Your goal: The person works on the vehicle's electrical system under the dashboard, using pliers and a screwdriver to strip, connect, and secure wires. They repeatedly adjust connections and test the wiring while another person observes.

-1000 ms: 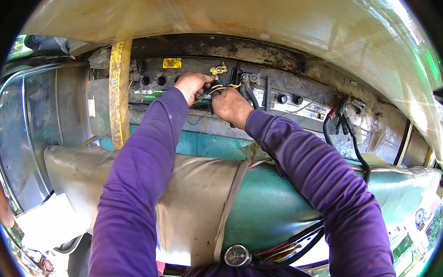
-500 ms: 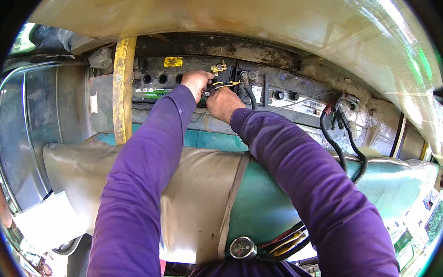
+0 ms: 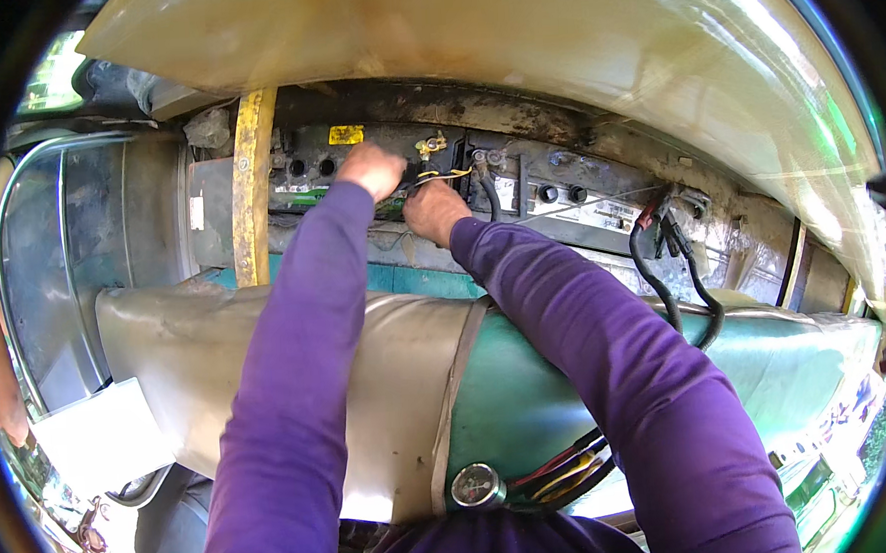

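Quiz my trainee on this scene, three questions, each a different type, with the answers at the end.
1. Multiple choice: which is nearer the worn, yellow-painted upright post? A: the bare left hand; B: the bare right hand.
2. True or false: the brass-coloured metal clamp appears right of the left hand.
3. Fill in: the long padded cushion is beige on its left and ____ on its right.
Key: 1 A; 2 true; 3 green.
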### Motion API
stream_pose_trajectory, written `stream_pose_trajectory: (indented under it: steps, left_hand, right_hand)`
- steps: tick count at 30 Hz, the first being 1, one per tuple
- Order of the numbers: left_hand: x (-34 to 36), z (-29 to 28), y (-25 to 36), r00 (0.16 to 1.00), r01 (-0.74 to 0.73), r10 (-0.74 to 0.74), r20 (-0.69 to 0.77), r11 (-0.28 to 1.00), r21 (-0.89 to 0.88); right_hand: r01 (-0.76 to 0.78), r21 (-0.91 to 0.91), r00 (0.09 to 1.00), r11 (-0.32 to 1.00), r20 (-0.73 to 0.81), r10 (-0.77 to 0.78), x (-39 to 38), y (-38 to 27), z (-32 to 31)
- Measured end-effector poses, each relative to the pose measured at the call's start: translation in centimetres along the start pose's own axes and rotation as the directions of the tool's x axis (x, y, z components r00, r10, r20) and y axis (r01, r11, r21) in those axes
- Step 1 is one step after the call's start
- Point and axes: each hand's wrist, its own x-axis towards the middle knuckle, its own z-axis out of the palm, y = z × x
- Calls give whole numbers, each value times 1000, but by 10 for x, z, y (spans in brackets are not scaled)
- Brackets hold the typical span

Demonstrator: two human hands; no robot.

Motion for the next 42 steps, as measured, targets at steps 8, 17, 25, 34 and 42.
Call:
stream_pose_trajectory:
  steps: [8,17,25,34,42]
  left_hand:
    - [-38,13,24,780,619,-195,595,104,-778]
    - [-41,32,25,802,584,50,595,-273,-764]
    - [-8,64,30,824,559,-327,463,327,-762]
    - [-3,38,33,941,336,-300,154,795,-506]
    - [-12,20,50,864,468,-471,177,622,-627]
  right_hand:
    - [-166,279,976,946,184,117,6,0,-6]
    - [-78,193,971,978,236,30,9,0,-35]
    - [9,82,971,997,236,-28,22,17,-14]
    - [145,163,953,976,243,-182,17,22,-59]
    - [123,-255,992,959,31,-119,17,13,-139]
